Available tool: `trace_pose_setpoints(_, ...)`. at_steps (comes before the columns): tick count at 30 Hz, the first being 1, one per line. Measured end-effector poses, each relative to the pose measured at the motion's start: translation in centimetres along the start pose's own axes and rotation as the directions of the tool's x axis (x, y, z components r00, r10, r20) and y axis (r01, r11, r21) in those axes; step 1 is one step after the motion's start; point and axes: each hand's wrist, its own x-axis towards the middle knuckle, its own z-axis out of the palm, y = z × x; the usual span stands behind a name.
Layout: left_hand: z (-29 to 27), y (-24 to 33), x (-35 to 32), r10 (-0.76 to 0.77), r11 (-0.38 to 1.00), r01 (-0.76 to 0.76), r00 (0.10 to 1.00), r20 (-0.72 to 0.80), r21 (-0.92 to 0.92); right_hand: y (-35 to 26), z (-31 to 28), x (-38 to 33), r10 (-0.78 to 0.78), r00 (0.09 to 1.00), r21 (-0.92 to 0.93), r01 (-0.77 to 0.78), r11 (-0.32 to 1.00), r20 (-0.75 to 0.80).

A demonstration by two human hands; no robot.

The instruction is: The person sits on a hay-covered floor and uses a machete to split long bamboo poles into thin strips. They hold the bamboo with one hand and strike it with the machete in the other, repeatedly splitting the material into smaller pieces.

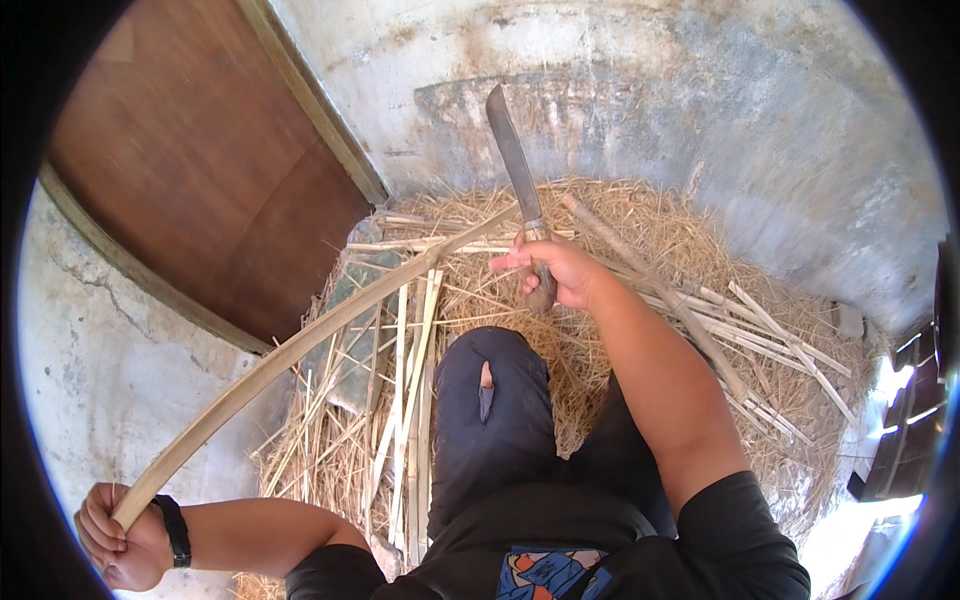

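A black shirt [640,530] and a dark trouser knee [460,400], torn on top, fill the foreground of the head camera's view, as a person holds a long pale strip [300,342] slantwise above the left part of a straw bed [575,385]. The left hand [128,540], beyond the bed's near-left corner, curls its fingers around the strip's near end; the right hand [562,268] wraps the wooden handle of a machete [522,185], with at least one finger held out, near the middle of the bed. The strip's far end meets the blade in the picture, though contact cannot be judged. The strip looks light and springy, with edges that may splinter, best gripped at its ends; the machete appears heavier and rigid, to be taken only by its handle. A concrete wall [660,120] bounds the bed's far edge and a brown panel [200,170] its far-left corner, so swinging room looks tightest there and probably easier toward the near side. A round pole [658,290] slants across the bed's right half; loose pale strips [404,390] lie along the left.
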Motion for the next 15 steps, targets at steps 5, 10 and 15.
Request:
trace_pose_setpoints(5,-0.5,-1.0,-1.8,0.062,0.993,-0.071,0.994,-0.093,-0.091,-0.3,-0.3,-1.4,-0.112,0.992,0.198,0.097,0.975,0.065)
trace_pose_setpoints(10,-0.4,-5.3,-2.8,0.003,0.987,-0.028,0.988,-0.157,-0.158,-1.6,-0.9,-2.4,-0.284,0.958,0.384,0.273,0.882,-0.031)
trace_pose_setpoints(15,-3.8,-11.8,-4.9,-0.104,0.993,0.086,0.965,-0.239,-0.084,-3.2,-0.8,-1.7,-0.396,0.865,0.519,0.501,0.693,-0.307)
